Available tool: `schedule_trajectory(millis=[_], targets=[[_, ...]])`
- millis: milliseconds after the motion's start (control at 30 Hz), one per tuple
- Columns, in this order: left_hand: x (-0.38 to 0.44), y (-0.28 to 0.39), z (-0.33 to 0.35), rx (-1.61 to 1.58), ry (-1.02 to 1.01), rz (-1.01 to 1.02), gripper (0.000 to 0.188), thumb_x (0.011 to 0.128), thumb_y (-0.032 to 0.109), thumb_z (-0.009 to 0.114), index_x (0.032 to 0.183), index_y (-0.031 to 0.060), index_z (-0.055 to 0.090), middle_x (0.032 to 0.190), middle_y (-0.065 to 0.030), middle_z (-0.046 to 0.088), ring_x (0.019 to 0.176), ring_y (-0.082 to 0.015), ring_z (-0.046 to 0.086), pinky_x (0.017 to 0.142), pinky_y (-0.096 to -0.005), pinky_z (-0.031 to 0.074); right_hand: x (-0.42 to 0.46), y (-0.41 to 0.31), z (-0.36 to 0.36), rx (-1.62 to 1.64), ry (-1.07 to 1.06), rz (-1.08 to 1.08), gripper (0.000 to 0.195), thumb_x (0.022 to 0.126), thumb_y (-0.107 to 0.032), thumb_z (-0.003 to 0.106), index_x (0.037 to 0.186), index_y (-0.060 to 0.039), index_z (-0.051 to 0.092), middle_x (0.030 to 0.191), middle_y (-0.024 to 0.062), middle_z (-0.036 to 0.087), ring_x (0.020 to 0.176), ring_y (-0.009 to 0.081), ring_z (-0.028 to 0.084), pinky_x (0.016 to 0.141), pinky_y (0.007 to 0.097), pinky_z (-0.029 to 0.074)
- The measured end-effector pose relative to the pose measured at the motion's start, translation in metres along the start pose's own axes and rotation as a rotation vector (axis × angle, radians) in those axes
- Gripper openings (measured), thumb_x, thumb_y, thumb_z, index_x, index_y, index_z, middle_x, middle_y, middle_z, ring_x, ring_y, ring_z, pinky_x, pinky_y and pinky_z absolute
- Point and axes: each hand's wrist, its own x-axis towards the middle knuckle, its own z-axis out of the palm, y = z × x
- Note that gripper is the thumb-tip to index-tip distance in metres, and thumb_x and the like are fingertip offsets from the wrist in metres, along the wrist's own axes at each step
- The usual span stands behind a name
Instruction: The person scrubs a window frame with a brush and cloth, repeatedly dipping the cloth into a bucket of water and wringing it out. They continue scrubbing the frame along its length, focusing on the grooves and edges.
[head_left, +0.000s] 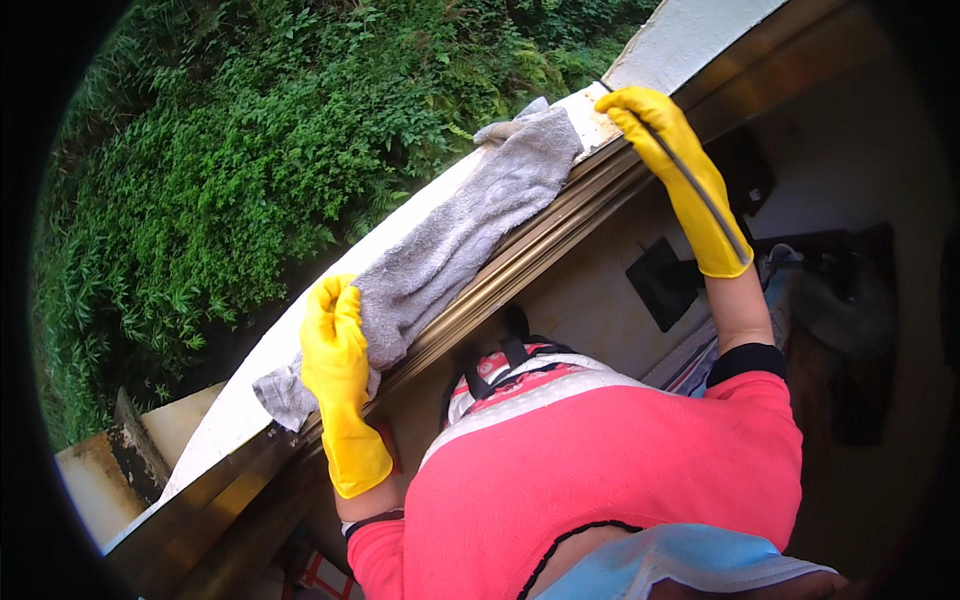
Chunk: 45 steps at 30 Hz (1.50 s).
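A grey terry towel (465, 232) lies lengthwise along a white window ledge (420, 214) and drapes over the bronze-coloured metal window track (510, 255). Over the towel's near-left end is my left hand (334, 345) in a yellow rubber glove. Its fingers are curled beside the cloth edge, and whether they pinch the cloth is unclear. Towel shows on both sides of that wrist. Past the towel's far end, my right hand (649, 124), gloved the same way, has its fingers closed around a thin dark strip (701, 187). The strip runs back along the glove's cuff.
Dense green shrubs (225, 165) grow outside, below the ledge. Rusty, stained masonry (135, 457) juts out at lower left. Indoors, a black flat object (664, 285) and striped fabric (690, 356) sit in shadow under my right arm. A red-and-white box (326, 577) is at the bottom.
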Motion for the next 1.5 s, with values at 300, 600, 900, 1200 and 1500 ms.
schedule_trajectory(millis=[300,600,900,1200,1500], targets=[[-0.004,0.043,-0.036,-0.427,-0.013,0.251,0.023,0.104,0.024,0.062,0.108,0.0008,0.061,0.099,-0.0069,0.067,0.086,-0.0143,0.062,0.081,-0.0294,0.049,0.027,0.025,0.07,0.081,-0.164,-0.161,0.026,0.075,0.007,0.073,0.098,-0.0041,0.071,0.083,0.0086,0.07,0.075,0.0235,0.066,0.063,0.0355,0.052],[-0.033,0.045,-0.042,-0.301,0.108,0.552,0.031,0.104,0.029,0.061,0.103,-0.0023,0.061,0.103,-0.017,0.069,0.095,-0.0248,0.063,0.091,-0.0382,0.047,0.089,0.0,-0.048,-0.342,0.331,-0.391,0.019,0.081,0.0,0.076,0.099,-0.0047,0.072,0.106,0.0114,0.075,0.101,0.0291,0.071,0.089,0.0365,0.055],[-0.012,0.023,0.031,0.45,-0.368,1.058,0.037,0.065,0.005,0.069,0.102,0.0074,0.071,0.107,-0.0084,0.072,0.094,-0.029,0.072,0.067,-0.0402,0.058,0.034,-0.014,-0.096,-0.8,-0.189,-0.358,0.021,0.081,-0.015,0.08,0.099,-0.0067,0.073,0.101,0.0178,0.073,0.097,0.034,0.069,0.082,0.0384,0.056],[-0.014,-0.009,0.037,0.219,-0.468,1.055,0.044,0.064,0.002,0.074,0.107,0.0048,0.07,0.109,-0.0108,0.072,0.093,-0.0335,0.071,0.072,-0.0417,0.057,0.027,-0.073,-0.048,0.275,-0.641,0.493,0.033,0.105,-0.029,0.058,0.117,-0.0011,0.07,0.09,0.0043,0.074,0.086,0.0119,0.065,0.081,0.0283,0.049],[-0.021,-0.004,0.022,0.14,-0.307,1.051,0.035,0.075,-0.004,0.073,0.108,0.0029,0.07,0.109,-0.015,0.073,0.092,-0.0368,0.072,0.078,-0.0437,0.058,0.057,-0.044,0.055,0.108,-0.702,-0.375,0.028,0.092,-0.017,0.071,0.119,-0.0082,0.07,0.123,0.0132,0.07,0.117,0.0325,0.064,0.097,0.0406,0.052]])
